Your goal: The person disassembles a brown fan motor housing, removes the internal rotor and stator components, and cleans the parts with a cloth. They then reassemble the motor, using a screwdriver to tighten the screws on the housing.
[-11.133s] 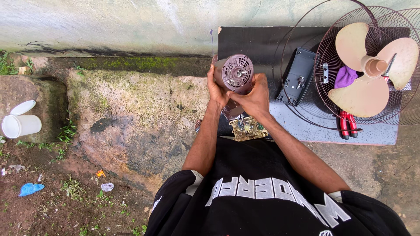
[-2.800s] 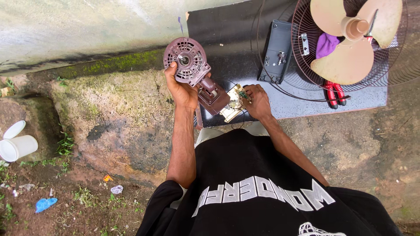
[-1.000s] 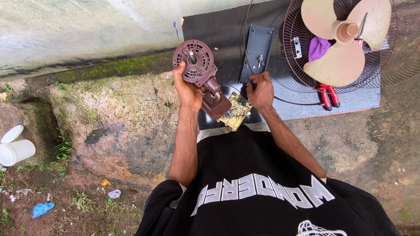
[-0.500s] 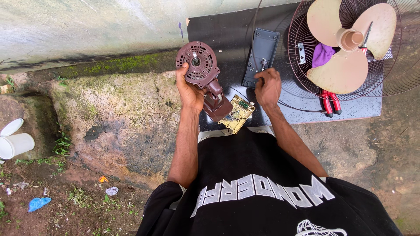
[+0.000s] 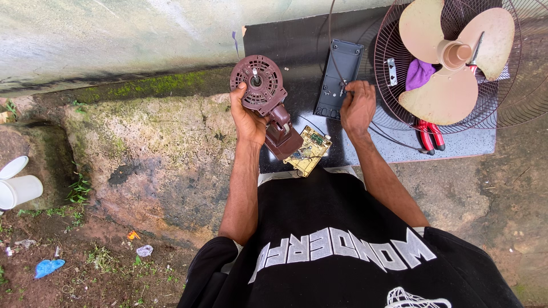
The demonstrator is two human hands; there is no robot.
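- Above the mossy stone ledge (image 5: pixel 142 142): brown round ribbed fan motor (image 5: pixel 264 97), clasped by left hand (image 5: pixel 249 117).
- Farther right, on dark mat (image 5: pixel 291 40): right hand (image 5: pixel 358 105) pinching thin black wire (image 5: pixel 337 68) over flat black rectangular cover (image 5: pixel 339 77).
- Between both: yellowish circuit board (image 5: pixel 309 150).

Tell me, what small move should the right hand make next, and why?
Probably pinch and lift the small part it touches on the black panel. The right hand already rests there with fingertips curled, while the left hand holds the brown fan motor up.
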